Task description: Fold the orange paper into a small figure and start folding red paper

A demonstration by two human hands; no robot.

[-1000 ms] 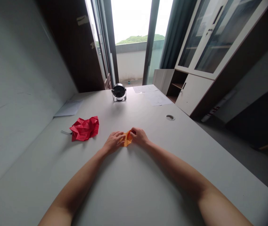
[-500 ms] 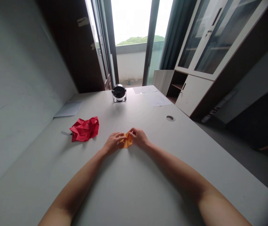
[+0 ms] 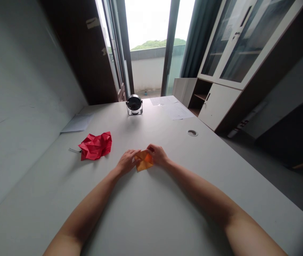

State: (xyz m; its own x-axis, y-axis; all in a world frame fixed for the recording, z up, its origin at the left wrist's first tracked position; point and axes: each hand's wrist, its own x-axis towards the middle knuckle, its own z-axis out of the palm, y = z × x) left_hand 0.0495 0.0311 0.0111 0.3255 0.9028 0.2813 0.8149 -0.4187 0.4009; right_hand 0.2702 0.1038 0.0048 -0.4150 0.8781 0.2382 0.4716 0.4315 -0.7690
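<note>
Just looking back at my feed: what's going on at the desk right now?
A person has both bare hands on a small creased orange paper on the white desk: the left hand at its left edge, the right hand at its upper right. Exactly how the fingers grip it is too small to tell. A crumpled red paper lies off to the left, untouched, and a round black device stands farther back.

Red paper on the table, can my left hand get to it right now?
Probably yes. The left hand is the nearer one, and I see nothing on the table between it and the red paper, though it would likely have to leave the orange paper it touches.
</note>
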